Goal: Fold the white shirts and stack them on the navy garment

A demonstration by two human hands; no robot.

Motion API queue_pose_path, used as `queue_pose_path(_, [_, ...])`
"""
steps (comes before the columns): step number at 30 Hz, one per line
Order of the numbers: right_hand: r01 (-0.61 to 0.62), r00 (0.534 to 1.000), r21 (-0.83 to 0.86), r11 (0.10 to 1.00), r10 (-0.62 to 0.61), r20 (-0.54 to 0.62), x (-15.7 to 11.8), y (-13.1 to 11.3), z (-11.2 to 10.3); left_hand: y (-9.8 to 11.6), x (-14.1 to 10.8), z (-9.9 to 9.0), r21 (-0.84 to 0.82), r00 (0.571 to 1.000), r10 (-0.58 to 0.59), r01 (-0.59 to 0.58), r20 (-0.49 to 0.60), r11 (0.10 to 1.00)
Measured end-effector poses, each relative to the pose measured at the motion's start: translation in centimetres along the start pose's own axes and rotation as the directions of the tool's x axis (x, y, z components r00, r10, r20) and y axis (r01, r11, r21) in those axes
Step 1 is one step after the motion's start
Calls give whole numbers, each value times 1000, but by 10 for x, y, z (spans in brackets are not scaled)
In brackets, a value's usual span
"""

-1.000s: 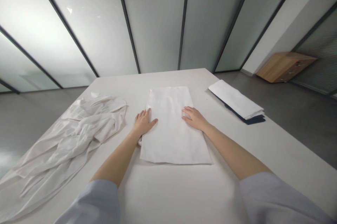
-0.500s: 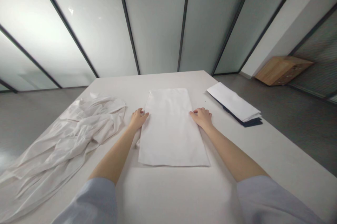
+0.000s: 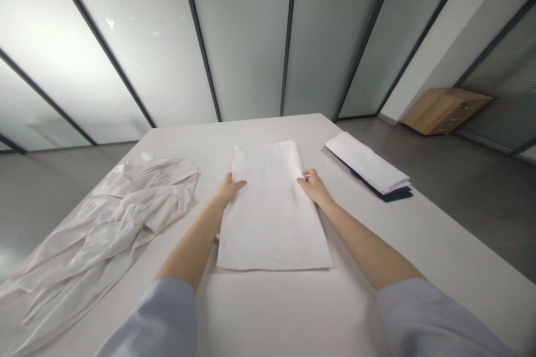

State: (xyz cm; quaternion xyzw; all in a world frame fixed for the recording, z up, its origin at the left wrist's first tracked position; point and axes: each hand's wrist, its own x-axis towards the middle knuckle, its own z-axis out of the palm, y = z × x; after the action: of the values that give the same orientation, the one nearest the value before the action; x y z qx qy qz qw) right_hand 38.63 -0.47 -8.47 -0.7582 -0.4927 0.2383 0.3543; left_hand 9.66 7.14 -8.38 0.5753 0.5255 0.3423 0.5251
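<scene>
A folded white cloth (image 3: 274,212) lies lengthwise in front of me as a smooth rectangle. My left hand (image 3: 229,188) grips its left edge, thumb on top and fingers hidden underneath. On the opposite edge, my right hand (image 3: 313,185) pinches the cloth the same way, with its fingertips partly tucked under. The cloth's sides lift slightly where I hold them, while its near edge stays on the table (image 3: 268,312).
A rumpled heap of white fabric (image 3: 125,217) spreads along the table's left side. At the right lies a folded white piece (image 3: 368,161) on a dark navy one (image 3: 397,195). Beyond stand frosted glass panels (image 3: 247,38) and a wooden cabinet (image 3: 439,111).
Both hands have moved inward onto the cloth's side edges and taken hold of it. The far part of the cloth has bent up a little at the sides.
</scene>
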Motion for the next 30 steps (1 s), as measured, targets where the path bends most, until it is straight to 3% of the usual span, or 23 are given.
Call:
queue_pose_path(5, [-152, 984, 432, 889, 96, 147, -2, -2, -6, -4, 5, 1, -160, 997, 40, -49, -63, 986])
queue_pose_path(11, [-206, 961, 644, 737, 30, 273, -6, -3, -16, 5, -7, -15, -320, 992, -12, 51, 124, 946])
queue_pose_path(16, [-265, 917, 659, 704, -27, 397, -8, -2, -19, 10, -20, -26, -351, 968, -27, 116, 248, 929])
queue_pose_path(20, [-271, 875, 617, 739, -77, 477, -8, 0, -22, 10, -22, -29, -294, 934, -27, 140, 355, 946])
queue_pose_path(30, [-207, 877, 577, 790, -112, 467, -4, 7, -21, 4, -17, -31, -218, 945, -88, 162, 314, 962])
